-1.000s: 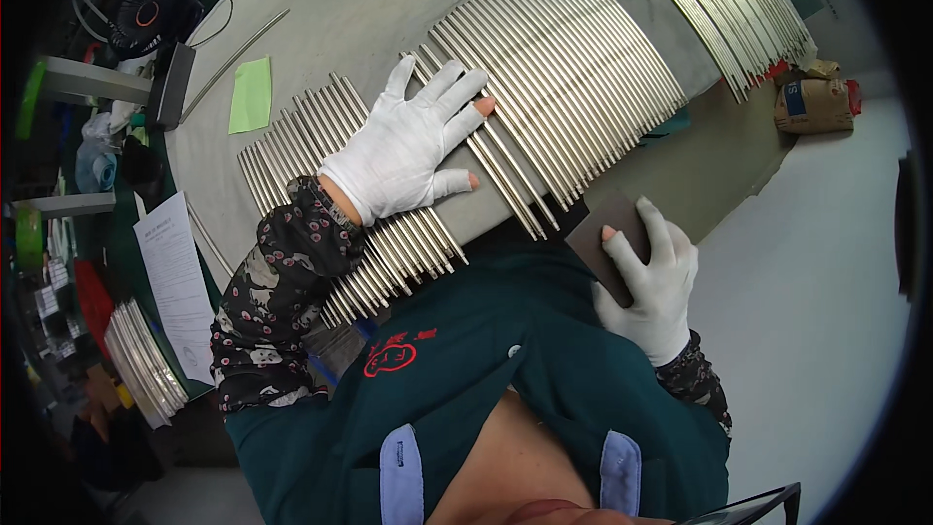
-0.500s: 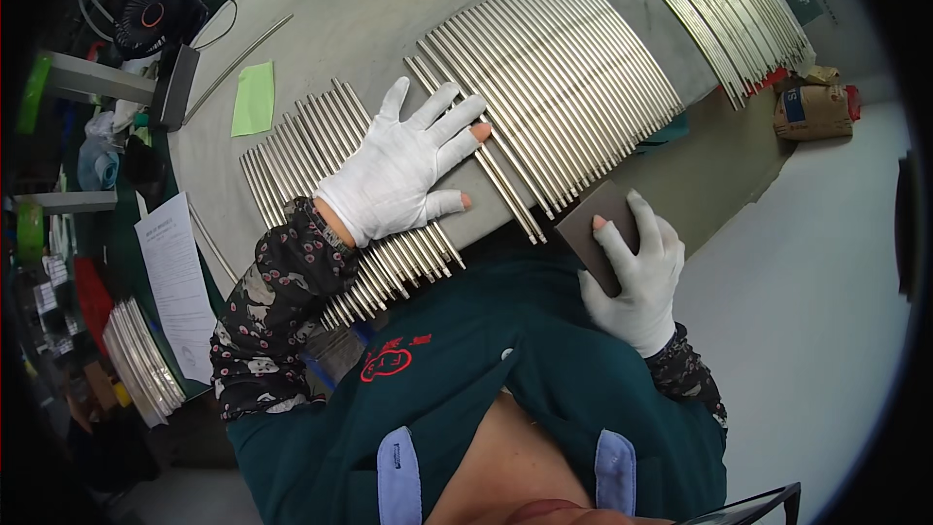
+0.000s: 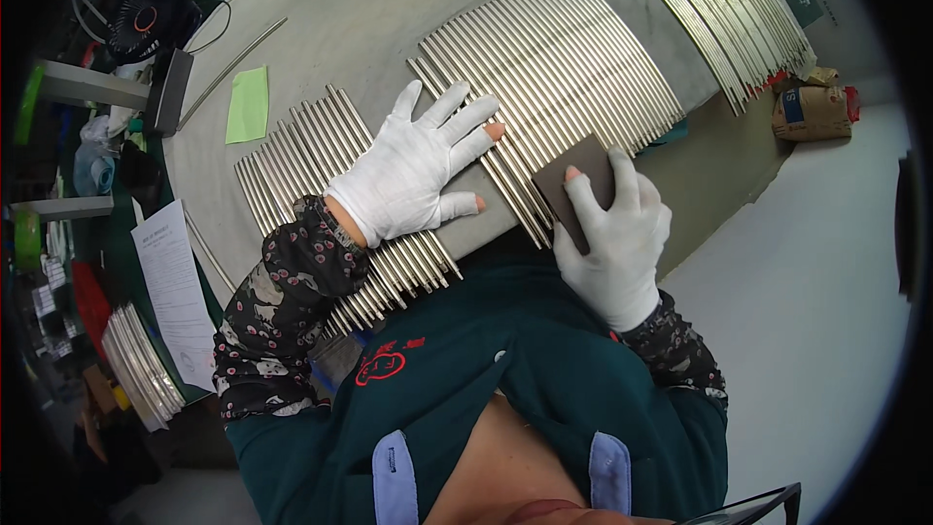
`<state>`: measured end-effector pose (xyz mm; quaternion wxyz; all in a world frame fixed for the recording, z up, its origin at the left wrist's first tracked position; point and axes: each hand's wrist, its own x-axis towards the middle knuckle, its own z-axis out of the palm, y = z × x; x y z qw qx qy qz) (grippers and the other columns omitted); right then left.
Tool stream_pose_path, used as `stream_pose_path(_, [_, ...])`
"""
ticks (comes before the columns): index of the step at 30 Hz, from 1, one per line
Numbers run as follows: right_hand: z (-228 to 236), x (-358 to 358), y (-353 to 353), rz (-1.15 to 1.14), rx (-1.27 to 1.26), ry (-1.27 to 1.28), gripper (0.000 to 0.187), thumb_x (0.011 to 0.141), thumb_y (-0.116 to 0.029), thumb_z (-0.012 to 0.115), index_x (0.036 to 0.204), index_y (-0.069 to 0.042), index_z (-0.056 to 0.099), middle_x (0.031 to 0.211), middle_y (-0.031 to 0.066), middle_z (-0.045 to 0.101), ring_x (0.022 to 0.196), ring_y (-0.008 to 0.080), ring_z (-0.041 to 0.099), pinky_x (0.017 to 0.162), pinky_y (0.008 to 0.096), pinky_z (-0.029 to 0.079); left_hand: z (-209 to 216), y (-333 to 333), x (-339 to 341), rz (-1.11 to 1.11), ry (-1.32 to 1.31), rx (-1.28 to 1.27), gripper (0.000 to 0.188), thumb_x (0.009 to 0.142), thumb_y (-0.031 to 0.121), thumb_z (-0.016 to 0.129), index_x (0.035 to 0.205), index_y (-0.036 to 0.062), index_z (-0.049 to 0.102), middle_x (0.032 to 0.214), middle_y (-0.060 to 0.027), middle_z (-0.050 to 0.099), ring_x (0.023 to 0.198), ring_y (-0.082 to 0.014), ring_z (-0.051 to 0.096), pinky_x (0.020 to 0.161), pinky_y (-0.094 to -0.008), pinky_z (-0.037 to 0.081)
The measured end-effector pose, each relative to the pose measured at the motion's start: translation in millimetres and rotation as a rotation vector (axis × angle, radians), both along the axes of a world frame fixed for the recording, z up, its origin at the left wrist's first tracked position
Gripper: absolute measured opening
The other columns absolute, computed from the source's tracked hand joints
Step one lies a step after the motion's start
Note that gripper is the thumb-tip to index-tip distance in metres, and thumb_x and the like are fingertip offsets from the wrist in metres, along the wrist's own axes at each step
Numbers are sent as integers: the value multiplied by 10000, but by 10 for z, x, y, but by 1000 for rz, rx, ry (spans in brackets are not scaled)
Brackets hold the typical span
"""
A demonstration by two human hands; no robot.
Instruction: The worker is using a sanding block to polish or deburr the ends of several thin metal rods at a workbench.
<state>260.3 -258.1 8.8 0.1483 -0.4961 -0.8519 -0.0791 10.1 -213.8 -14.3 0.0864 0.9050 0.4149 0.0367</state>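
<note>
My left hand, in a white glove with bare thumb and one bare fingertip, lies flat with its fingers spread. Its fingers touch the left edge of a wide row of shiny metal rods; its palm and wrist cover part of a second rod group on the left. In my right hand, also gloved, is a flat dark grey-brown rectangular block. The block overlaps the near ends of the wide row; whether it presses on them I cannot tell.
More rods lie at the far right, beside a brown paper bag. On the grey table are a green slip and a single rod. A black fan and a printed sheet are at the left.
My right hand has moved up and left, bringing the block over the near rod ends. My left hand has shifted slightly right, and the gap beside the wide row looks narrower.
</note>
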Motion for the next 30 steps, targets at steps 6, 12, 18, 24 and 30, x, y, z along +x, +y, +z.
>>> stream_pose_path(6, [42,45,29,75,-44,-24,542,645,-202,746,1167,-134,615,1277,244,481,1048,346,546,726,408,457,-33,-16,-49,19,-26,1,817,842,597,545,1468,116,336,1546,-144,276,1415,-404,243,1119,-632,175])
stream_pose_path(12, [-48,-115,156,26,-62,43,553,666,-182,735,1202,-157,600,1334,217,458,1083,346,510,850,443,413,-9,-5,5,7,-39,8,836,820,606,563,1461,113,348,1532,-150,301,1409,-402,258,1116,-631,187])
stream_pose_path(18, [114,401,-219,11,-170,-8,588,585,-155,760,1156,-149,617,1332,227,468,1101,341,510,860,427,389,15,7,13,22,0,21,804,830,579,566,1452,113,361,1529,-150,306,1407,-387,272,1118,-627,182])
stream_pose_path(24, [17,514,-259,-84,-90,149,611,571,-132,757,1166,-149,618,1335,210,476,1106,333,501,882,418,375,-16,121,59,-78,28,114,797,885,647,419,1471,114,326,1539,-155,286,1414,-370,269,1132,-616,148])
stream_pose_path(30, [47,420,-222,-13,-127,151,646,556,-149,777,1179,-154,607,1346,212,469,1112,327,501,884,413,372,-42,25,11,-50,49,48,835,864,651,452,1488,117,298,1542,-169,275,1412,-376,272,1129,-618,159])
